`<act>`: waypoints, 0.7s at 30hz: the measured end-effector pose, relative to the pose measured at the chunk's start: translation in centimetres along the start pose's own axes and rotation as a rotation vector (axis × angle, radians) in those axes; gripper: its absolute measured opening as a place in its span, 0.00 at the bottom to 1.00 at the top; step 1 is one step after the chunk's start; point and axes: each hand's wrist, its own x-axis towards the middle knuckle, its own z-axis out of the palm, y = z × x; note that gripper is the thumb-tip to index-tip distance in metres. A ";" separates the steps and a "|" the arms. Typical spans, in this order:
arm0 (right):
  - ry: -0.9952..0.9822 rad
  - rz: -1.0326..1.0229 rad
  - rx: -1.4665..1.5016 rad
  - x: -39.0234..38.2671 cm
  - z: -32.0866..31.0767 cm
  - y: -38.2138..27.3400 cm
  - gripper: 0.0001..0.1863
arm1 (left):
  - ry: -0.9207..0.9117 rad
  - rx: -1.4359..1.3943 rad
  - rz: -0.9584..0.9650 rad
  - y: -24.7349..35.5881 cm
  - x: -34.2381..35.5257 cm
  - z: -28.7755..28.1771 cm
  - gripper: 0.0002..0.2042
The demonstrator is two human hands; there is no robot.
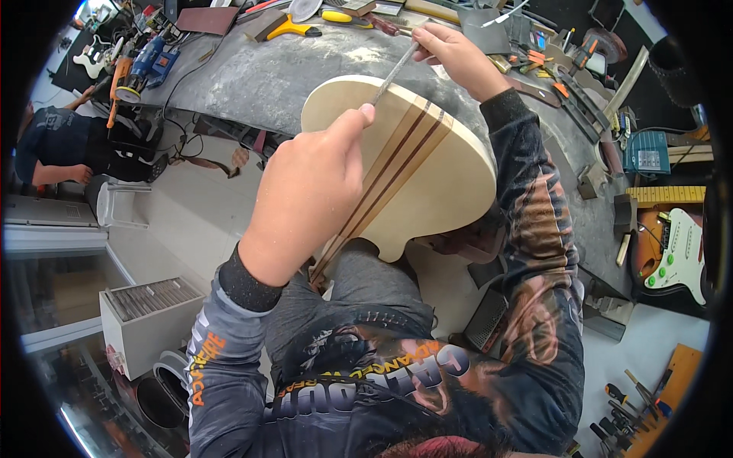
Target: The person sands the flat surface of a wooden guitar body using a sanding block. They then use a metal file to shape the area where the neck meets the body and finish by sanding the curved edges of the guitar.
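A pale wooden guitar body (443, 179) with darker stripes down its middle rests against my lap, its rounded end tilted up at the edge of the grey workbench (267, 84). Across that rounded edge lies a thin grey file (394, 75), slanting up to the right. My left hand (309, 187) is closed round the file's near end, its thumb laid along it; any handle is hidden in the fist. At the far end, my right hand (456, 59) pinches the file's tip between thumb and fingers.
Pale dust and a yellow-handled scraper (294, 30) lie on the bench. Clamps (584, 55) and loose tools crowd its right side. A sunburst electric guitar (676, 252) is at far right. To the left are another person (61, 145), a white stool (122, 204) and a blue power tool (143, 65).
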 end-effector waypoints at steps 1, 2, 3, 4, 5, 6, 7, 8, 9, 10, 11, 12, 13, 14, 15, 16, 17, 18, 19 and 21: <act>-0.054 0.036 0.020 -0.1 -0.3 0.0 0.20 | -0.010 0.022 0.011 0.1 -0.3 -0.1 0.18; -0.065 0.031 0.022 -0.4 -0.4 -0.3 0.20 | -0.004 0.025 0.001 0.3 -1.2 -0.4 0.18; -0.152 0.007 0.018 -1.7 -0.7 -0.9 0.21 | -0.037 -0.029 -0.021 0.9 -2.5 -0.9 0.18; -0.241 -0.024 0.018 -2.9 -0.9 -1.6 0.22 | -0.066 -0.077 -0.044 1.6 -3.8 -1.6 0.19; -0.282 -0.041 0.004 -4.5 -1.5 -1.8 0.22 | -0.063 -0.079 -0.046 2.4 -5.0 -2.2 0.19; -0.332 -0.066 -0.004 -5.6 -1.7 -2.0 0.22 | -0.123 -0.098 -0.068 3.2 -6.3 -2.9 0.20; -0.346 -0.021 0.037 -6.3 -1.5 -2.5 0.23 | -0.182 -0.119 -0.091 3.5 -7.0 -3.3 0.21; -0.348 -0.016 0.037 -6.1 -1.6 -2.6 0.23 | -0.185 -0.123 -0.094 3.3 -6.9 -3.1 0.21; -0.342 -0.029 0.032 -5.4 -1.7 -2.6 0.22 | -0.136 -0.118 -0.059 2.8 -6.4 -2.7 0.21; -0.336 -0.043 0.027 -4.5 -1.8 -2.5 0.22 | -0.086 -0.112 -0.024 2.2 -5.8 -2.3 0.22; -0.270 -0.017 0.055 -2.9 -1.8 -1.5 0.22 | -0.062 -0.086 -0.044 1.1 -4.4 -1.6 0.20; -0.234 -0.053 0.067 -0.9 -1.3 -1.2 0.23 | -0.066 -0.088 -0.044 0.0 -2.8 -1.2 0.20; -0.145 -0.024 0.008 0.9 0.0 -1.7 0.22 | -0.042 -0.071 -0.075 -1.1 -1.0 -0.8 0.20; -0.062 -0.002 -0.048 2.4 1.4 -2.2 0.21 | -0.014 -0.048 -0.113 -1.7 -0.2 -0.8 0.20; -0.063 -0.004 -0.051 2.9 1.7 -2.3 0.21 | -0.010 -0.049 -0.113 -1.6 -0.1 -0.9 0.20; -0.068 0.027 -0.036 3.2 2.0 -2.4 0.22 | 0.000 -0.049 -0.112 -1.5 0.0 -1.0 0.19; -0.082 0.056 -0.018 3.6 2.5 -2.4 0.22 | 0.012 -0.046 -0.119 -1.6 -0.1 -1.3 0.18; -0.093 0.049 -0.017 3.4 2.2 -2.5 0.22 | 0.020 -0.042 -0.128 -1.5 -0.7 -1.8 0.18; -0.244 0.003 -0.032 2.5 1.1 -2.5 0.22 | -0.019 -0.088 -0.121 -0.9 -2.1 -2.5 0.19; -0.444 -0.037 -0.058 0.0 -0.7 -3.4 0.23 | -0.077 -0.168 -0.116 0.8 -4.9 -3.7 0.18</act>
